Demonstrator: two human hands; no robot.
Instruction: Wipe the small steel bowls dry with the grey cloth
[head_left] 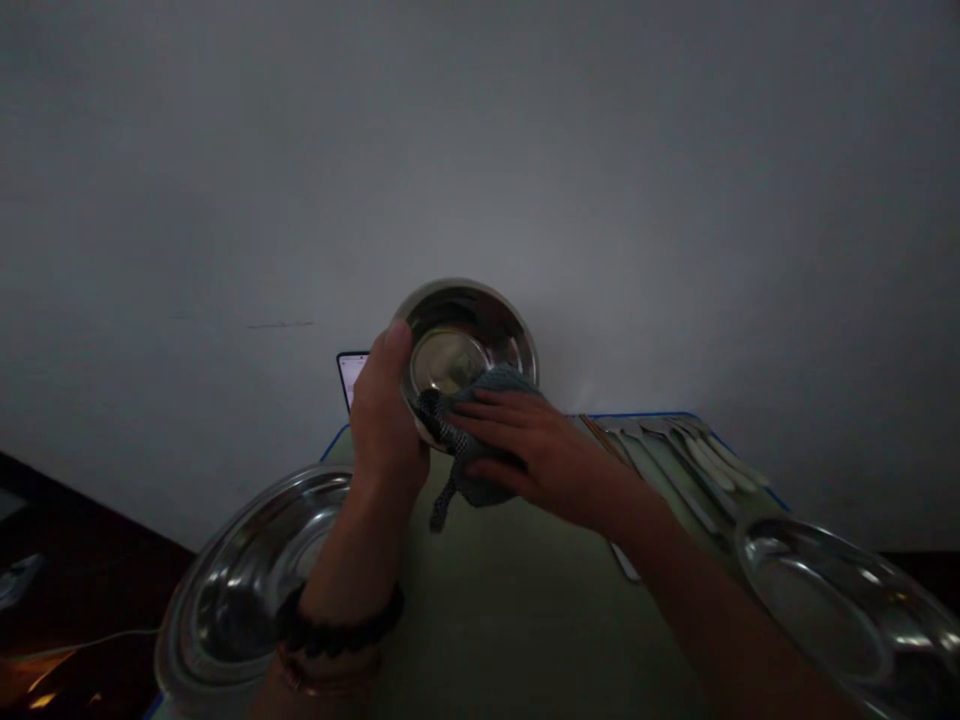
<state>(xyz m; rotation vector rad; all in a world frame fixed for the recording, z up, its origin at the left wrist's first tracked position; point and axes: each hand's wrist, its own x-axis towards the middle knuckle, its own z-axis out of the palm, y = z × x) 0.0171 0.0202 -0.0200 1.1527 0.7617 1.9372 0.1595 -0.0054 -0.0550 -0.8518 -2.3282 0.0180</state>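
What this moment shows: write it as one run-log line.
left hand: holds metal bowl | right hand: holds grey cloth against bowl | table: large basin at left, utensils at right

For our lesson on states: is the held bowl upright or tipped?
Tipped: the left hand holds the bowl with its inside facing the viewer.

The left hand (pixel 386 425) holds a metal bowl (pixel 450 358); the right hand (pixel 536 450) presses a grey cloth (pixel 501 380) against it. Metal basins (pixel 225 585) and utensils (pixel 709 463) sit on the table (pixel 487 610).
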